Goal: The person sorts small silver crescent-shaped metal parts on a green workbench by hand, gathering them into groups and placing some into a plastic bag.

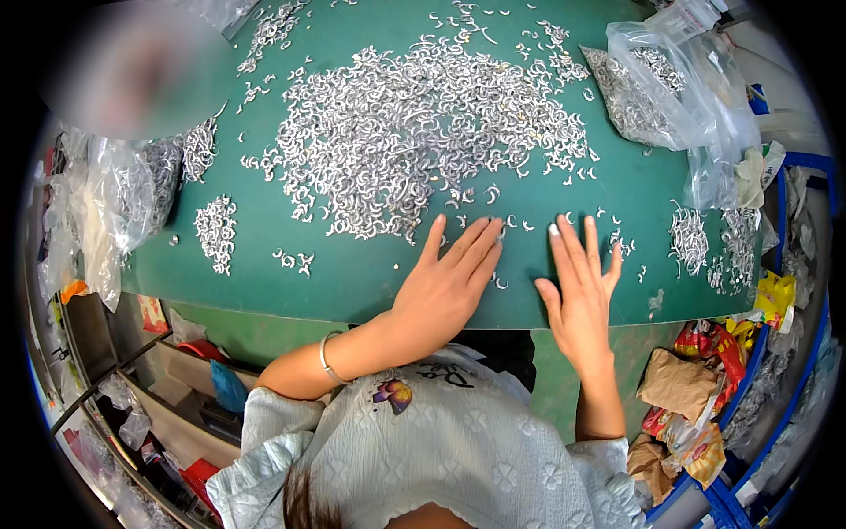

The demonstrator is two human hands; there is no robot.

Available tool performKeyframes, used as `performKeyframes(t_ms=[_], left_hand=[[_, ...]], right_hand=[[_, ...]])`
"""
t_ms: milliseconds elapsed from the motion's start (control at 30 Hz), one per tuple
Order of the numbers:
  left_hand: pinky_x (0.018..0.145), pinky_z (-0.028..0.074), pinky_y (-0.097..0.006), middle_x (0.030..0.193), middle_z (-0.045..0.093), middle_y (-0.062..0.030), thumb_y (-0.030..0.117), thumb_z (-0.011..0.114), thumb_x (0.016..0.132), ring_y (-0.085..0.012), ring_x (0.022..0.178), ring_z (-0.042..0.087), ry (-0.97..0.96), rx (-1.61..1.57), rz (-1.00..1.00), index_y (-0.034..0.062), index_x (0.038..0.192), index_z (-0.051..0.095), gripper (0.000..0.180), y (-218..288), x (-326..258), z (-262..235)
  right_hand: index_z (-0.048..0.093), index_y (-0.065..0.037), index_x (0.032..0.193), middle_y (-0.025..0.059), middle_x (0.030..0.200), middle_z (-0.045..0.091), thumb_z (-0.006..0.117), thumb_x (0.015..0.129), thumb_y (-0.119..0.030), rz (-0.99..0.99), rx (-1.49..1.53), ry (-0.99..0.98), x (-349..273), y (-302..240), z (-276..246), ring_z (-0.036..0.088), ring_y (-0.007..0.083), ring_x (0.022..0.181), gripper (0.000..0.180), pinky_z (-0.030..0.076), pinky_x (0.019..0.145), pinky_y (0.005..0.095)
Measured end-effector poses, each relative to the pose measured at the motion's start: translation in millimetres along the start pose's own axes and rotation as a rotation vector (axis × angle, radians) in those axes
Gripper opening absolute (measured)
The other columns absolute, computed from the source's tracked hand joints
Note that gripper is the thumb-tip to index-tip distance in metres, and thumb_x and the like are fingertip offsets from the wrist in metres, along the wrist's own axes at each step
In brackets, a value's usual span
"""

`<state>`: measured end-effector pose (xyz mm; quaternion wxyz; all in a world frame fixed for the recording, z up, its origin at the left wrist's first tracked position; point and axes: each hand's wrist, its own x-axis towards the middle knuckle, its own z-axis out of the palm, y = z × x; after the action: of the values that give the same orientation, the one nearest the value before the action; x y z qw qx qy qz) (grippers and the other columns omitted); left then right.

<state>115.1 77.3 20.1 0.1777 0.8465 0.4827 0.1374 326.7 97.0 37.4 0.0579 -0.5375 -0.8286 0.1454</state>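
Note:
A broad heap of small curved silvery metal pieces (388, 132) covers the middle of the green table (352, 295). My left hand (448, 278) lies flat at the heap's near edge, fingers stretched forward and thumb apart, a few loose pieces by its fingertips. To its right, my right hand (580, 278) is also spread on the table, its fingers pointing away from me. Several loose pieces (617, 240) lie near its fingertips. Neither hand shows anything gripped; whatever is under the palms is hidden.
Smaller piles lie at the left (215, 234) and right (688, 238). Clear plastic bags of pieces stand at the left edge (110, 198) and far right (648, 88). Drawers (189, 379) are below left; packets and a paper bag (677, 383) sit below right, by a blue rack (749, 379).

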Motion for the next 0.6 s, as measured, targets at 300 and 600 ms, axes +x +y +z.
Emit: performKeyframes(t_ms=[300, 600], left_hand=[[0.100, 0.034, -0.050, 0.122, 0.056, -0.0129, 0.000, 0.063, 0.079, -0.0285, 0.116, 0.053, 0.197, -0.140, -0.079, 0.0008, 0.115, 0.059, 0.036, -5.4, -9.5, -11.5], [0.077, 0.034, -0.039, 0.094, 0.052, -0.0064, 0.012, 0.068, 0.076, -0.0226, 0.090, 0.049, 0.269, -0.022, -0.116, 0.0055, 0.090, 0.060, 0.018, -4.2, 45.5, 8.9]], right_hand=[[0.049, -0.006, 0.134, 0.0086, 0.146, 0.038, 0.065, 0.085, -0.021, -0.035, 0.028, 0.018, 3.8, -6.8, 6.2, 0.025, 0.0352, 0.141, 0.053, 0.012, 0.107, 0.0645], [0.060, -0.005, 0.121, 0.0103, 0.134, 0.051, 0.064, 0.085, -0.009, -0.023, 0.189, 0.299, 17.5, -4.1, 25.0, 0.038, 0.0334, 0.134, 0.037, 0.016, 0.109, 0.0568]])
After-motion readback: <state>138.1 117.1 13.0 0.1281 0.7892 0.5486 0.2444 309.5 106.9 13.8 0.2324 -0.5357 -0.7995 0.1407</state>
